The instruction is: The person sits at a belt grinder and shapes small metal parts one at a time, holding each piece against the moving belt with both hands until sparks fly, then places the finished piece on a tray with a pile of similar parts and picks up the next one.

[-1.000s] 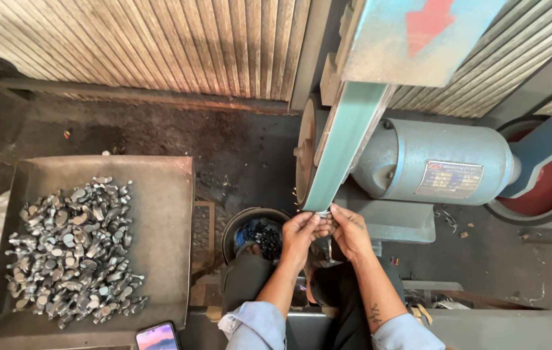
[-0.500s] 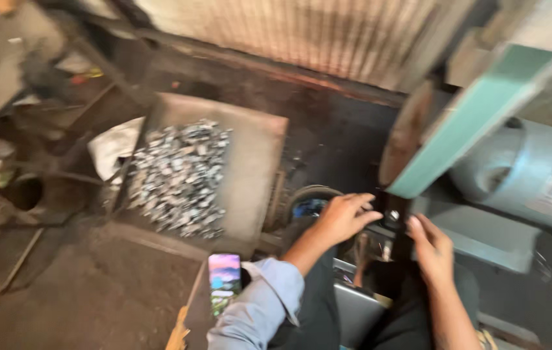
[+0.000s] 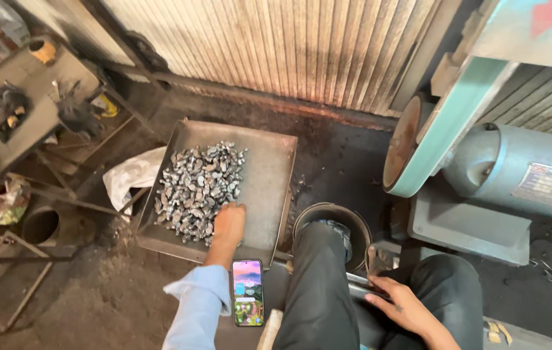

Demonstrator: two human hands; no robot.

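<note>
Left hand [image 3: 228, 223] now reaches, closing on lumpy grey metal pieces [image 3: 198, 188] | right hand [image 3: 400, 303] loosely open

The left arm, in a light blue sleeve, stretches forward beside the phone [image 3: 248, 293], its left hand [image 3: 228, 223] palm down beyond it. The right hand [image 3: 398, 303] rests low, well right of the phone, fingers spread.

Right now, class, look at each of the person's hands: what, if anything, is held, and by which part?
Left hand rests on the pile of small metal pieces in the tray; any grip is hidden. Right hand lies on the thigh, apparently empty.
</note>
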